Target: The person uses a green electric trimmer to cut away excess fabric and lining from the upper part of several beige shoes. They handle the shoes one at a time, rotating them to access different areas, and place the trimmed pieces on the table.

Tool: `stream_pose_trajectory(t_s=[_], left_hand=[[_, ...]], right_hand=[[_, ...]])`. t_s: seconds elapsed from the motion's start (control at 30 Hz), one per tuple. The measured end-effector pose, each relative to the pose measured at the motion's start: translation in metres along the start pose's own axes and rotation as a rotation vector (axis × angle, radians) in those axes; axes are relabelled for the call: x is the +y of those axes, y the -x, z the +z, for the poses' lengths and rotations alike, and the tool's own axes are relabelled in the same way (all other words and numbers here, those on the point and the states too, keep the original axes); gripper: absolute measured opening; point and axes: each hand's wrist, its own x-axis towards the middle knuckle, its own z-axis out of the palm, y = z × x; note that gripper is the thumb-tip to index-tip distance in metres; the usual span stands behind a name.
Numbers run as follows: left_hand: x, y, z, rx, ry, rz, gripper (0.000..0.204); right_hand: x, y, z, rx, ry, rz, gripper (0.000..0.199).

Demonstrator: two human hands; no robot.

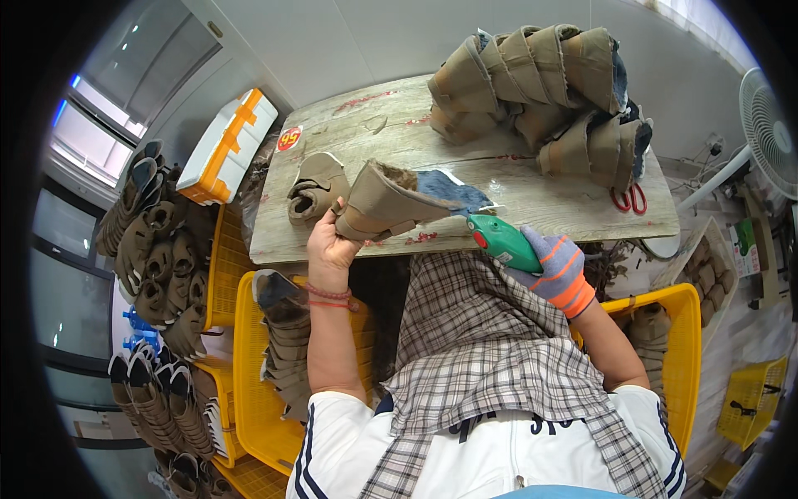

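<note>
My left hand (pixel 329 243) grips the heel end of a tan boot upper (pixel 384 204) with a furry lining and a blue inner part, held at the near edge of the wooden table (pixel 540 204). My right hand (pixel 555 268), in a grey and orange glove, holds a green handheld tool (pixel 501 239) whose tip points at the boot's blue lining. Another tan boot upper (pixel 316 190) lies on the table just left of the held one.
A big pile of tan boot uppers (pixel 540 91) fills the table's far right, with red scissors (pixel 633 200) beside it. Yellow crates (pixel 258 391) hold more boots on my left and right. Boots hang at the far left. A fan (pixel 769 116) stands right.
</note>
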Motion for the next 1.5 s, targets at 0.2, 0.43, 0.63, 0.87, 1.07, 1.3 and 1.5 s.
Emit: stream_pose_trajectory(t_s=[0.2, 0.43, 0.63, 0.87, 1.07, 1.3, 1.5], left_hand=[[-0.013, 0.016, 0.017, 0.011, -0.036, -0.021, 0.023], [-0.022, 0.029, 0.02, -0.177, 0.096, -0.008, 0.031], [-0.049, 0.056, 0.043, -0.349, 0.005, 0.172, 0.034], [-0.08, 0.05, 0.022, -0.362, -0.538, 0.629, 0.036], [-0.095, 0.046, -0.008, -0.297, -1.322, 0.937, 0.03], [-0.085, 0.047, -0.014, -0.173, -2.05, 1.464, 0.023], [-0.008, 0.062, -0.003, 0.18, -2.348, 1.527, 0.028]], right_hand=[[-0.009, -0.009, -0.004, 0.026, -0.039, -0.014, 0.068], [-0.018, -0.02, -0.006, 0.031, -0.055, -0.031, 0.068], [-0.023, -0.027, 0.004, 0.107, -0.172, -0.023, 0.067], [-0.038, -0.038, 0.007, 0.033, -0.485, 0.272, 0.058], [-0.037, -0.03, 0.001, -0.026, -0.63, 0.57, 0.053], [-0.036, -0.02, 0.004, -0.037, -0.529, 0.612, 0.052], [-0.015, 0.008, 0.008, -0.022, -0.493, 0.69, 0.051]])
